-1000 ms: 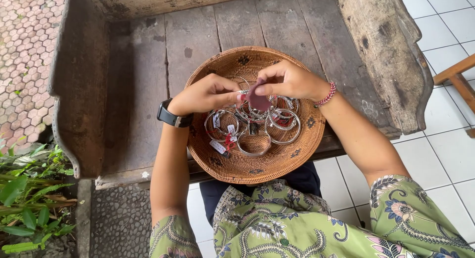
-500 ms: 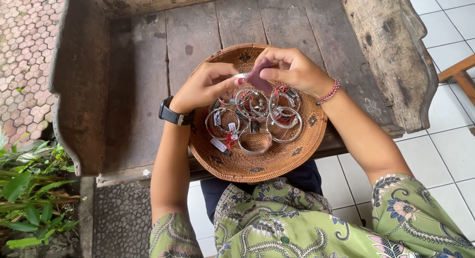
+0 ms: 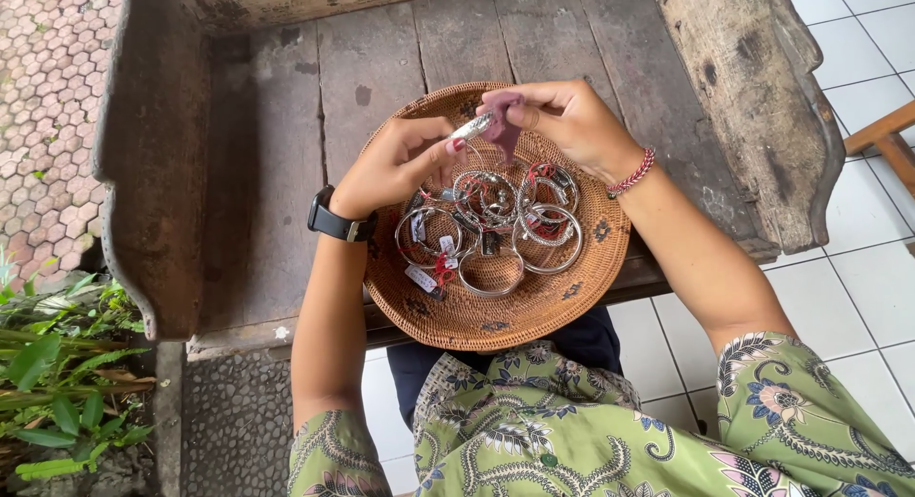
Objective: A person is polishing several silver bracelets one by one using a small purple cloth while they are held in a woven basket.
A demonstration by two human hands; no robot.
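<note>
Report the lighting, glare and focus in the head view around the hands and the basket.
Head view: soft, even daylight, no hard shadows; small glints on the silver bangles in the woven basket; left hand and right hand are sharp, as is the bangle held between them; mild wide-angle bending at the bench edges.

The tags (image 3: 420, 279) on the bangles in the woven tray (image 3: 477, 321) are too small to read; the desk (image 3: 267, 154) is cut off above the tray.
</note>
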